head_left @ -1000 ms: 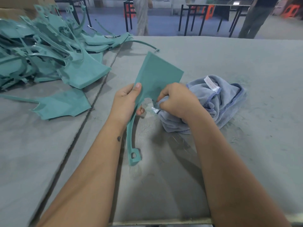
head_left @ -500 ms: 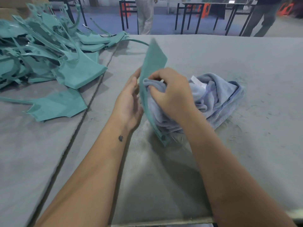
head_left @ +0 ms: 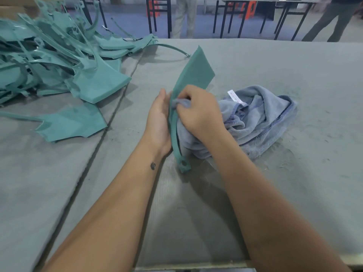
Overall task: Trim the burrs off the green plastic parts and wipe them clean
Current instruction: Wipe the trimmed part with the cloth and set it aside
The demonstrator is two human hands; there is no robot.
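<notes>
Table [head_left: 275,61]: grey felt-like cover, a seam running left of the hands, fine trimmings scattered over it.

Heap of green plastic parts [head_left: 59,55]: far left of the cloth, many pieces tangled with long curved arms. Cannot tell which are trimmed or wiped. One flat green piece [head_left: 72,122] lies apart, between the heap and the hands.

Blue-grey cloth [head_left: 259,118]: bunched on the table, white label showing, its near end pulled up into the right hand.

Green part in hand [head_left: 194,71]: held on edge just left of the cloth, broad blade up and away, narrow arm with an eyelet reaching down toward the table.

Left hand [head_left: 159,118]: palm flat against the part's far face, fingers straight, bracing it.

Right hand [head_left: 200,112]: fingers curled round a wad of cloth, pressing it onto the part's near face.

Judgement: wiping step under way on this one piece; no trimming tool visible. With the heap that size, much of the job likely remains.
</notes>
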